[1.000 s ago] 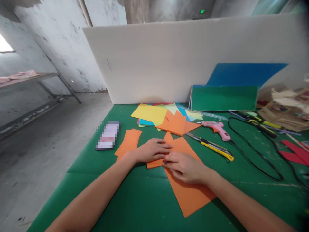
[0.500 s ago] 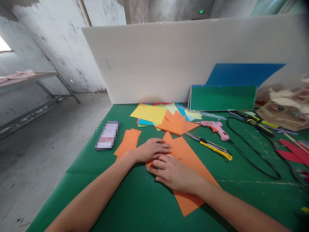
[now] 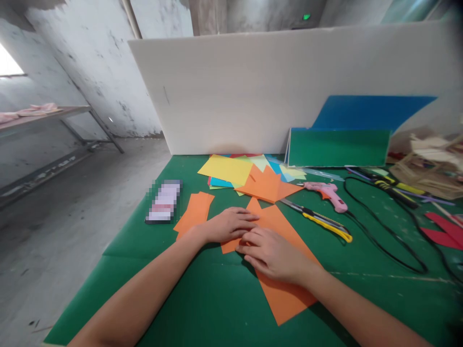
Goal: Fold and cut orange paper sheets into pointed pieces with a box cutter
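Note:
My left hand lies flat on orange paper, palm down, with its fingers stretched toward the right. Close beside it, my right hand rests on the orange sheet, fingers slightly bent and the thumb apart; its fingertips meet the left fingers. The sheet runs diagonally beneath both hands, and a smaller orange corner shows below the left hand. What lies under the fingertips is hidden. Orange strips are left of my left hand. Farther back sit cut orange pieces with pointed edges.
A yellow utility knife and a pink glue gun with a black cord lie to the right. A phone, blurred out, is at left. Coloured paper lies before a white board. Red pieces are far right.
My right hand has slid slightly right along the paper, uncovering its lower left corner. My left hand stays in place on the paper. The view has shifted slightly.

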Demonstrator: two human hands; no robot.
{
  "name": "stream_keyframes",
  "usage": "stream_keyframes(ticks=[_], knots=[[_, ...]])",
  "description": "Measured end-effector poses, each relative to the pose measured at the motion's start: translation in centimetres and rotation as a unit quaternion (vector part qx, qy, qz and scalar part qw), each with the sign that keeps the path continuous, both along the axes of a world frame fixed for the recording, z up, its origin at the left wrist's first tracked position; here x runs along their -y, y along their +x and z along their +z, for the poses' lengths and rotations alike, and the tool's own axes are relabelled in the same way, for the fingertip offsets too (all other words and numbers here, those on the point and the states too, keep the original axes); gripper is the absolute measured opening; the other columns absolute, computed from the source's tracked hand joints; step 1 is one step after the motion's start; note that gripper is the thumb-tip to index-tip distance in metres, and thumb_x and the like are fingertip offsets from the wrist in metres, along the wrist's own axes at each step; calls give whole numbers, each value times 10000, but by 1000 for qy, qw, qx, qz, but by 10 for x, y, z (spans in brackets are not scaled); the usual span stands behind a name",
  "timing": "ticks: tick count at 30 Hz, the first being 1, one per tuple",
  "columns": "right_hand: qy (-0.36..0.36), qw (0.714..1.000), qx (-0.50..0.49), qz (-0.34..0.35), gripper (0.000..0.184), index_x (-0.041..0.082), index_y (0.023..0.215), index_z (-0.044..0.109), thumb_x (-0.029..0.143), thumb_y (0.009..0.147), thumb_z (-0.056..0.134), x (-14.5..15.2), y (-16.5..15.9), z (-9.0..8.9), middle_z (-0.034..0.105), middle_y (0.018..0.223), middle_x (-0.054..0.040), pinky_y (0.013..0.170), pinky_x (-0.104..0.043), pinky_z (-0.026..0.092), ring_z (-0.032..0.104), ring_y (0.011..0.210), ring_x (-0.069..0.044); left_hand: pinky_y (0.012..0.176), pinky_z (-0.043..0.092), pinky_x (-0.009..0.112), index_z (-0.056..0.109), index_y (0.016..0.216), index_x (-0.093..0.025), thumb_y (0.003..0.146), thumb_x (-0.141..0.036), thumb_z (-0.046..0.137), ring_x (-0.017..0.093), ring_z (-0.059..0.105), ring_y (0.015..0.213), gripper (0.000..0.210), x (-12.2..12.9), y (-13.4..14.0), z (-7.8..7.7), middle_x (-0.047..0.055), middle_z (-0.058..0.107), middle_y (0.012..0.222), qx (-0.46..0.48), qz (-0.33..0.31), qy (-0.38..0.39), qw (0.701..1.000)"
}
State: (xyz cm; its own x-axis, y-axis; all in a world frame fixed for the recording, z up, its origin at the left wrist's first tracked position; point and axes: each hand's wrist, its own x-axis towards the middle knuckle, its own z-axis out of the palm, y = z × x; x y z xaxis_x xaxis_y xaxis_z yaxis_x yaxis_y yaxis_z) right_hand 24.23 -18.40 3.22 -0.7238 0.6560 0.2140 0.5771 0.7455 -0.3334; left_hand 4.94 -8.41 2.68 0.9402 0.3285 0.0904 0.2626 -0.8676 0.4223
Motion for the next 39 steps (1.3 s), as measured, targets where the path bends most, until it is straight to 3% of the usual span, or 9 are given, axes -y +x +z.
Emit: stream_keyframes(ticks=[6, 13, 26, 39], knots=[[7, 1000, -2, -6, 326, 237, 1259, 598, 317, 972, 466, -3, 4, -6, 638, 1160, -69, 978, -415, 419, 518, 1103, -237, 1103, 340, 384, 589, 1277, -266, 1000, -287, 412, 218, 435, 1316, 329, 2, -1, 1, 26, 450, 1469, -1, 36, -17, 999], [-9, 1000, 9, 4, 408, 258, 1367, 512, 338, 969, 467, -3, 6, -3, 554, 1382, -15, 1109, -438, 321, 446, 1279, -229, 1092, 358, 373, 566, 1308, -241, 1008, -236, 378, 202, 475, 1269, 354, 0, 0, -3, 36, 499, 1430, 22, 26, -12, 999], [60, 996, 43, 50, 370, 285, 1336, 529, 333, 978, 448, 0, 0, 2, 575, 1337, -49, 1077, -468, 336, 454, 1257, -248, 1076, 377, 356, 590, 1291, -272, 1014, -260, 377, 193, 480, 1261, 349, -1, 0, -5, 25, 514, 1417, 31, 36, -9, 999], [33, 998, 26, 44, 371, 299, 1341, 529, 332, 983, 437, -1, -2, 4, 546, 1353, -49, 1083, -470, 318, 413, 1272, -237, 1080, 379, 359, 605, 1275, -251, 1006, -235, 389, 198, 482, 1268, 345, 0, 1, -6, 36, 527, 1405, 34, 33, 5, 999]])
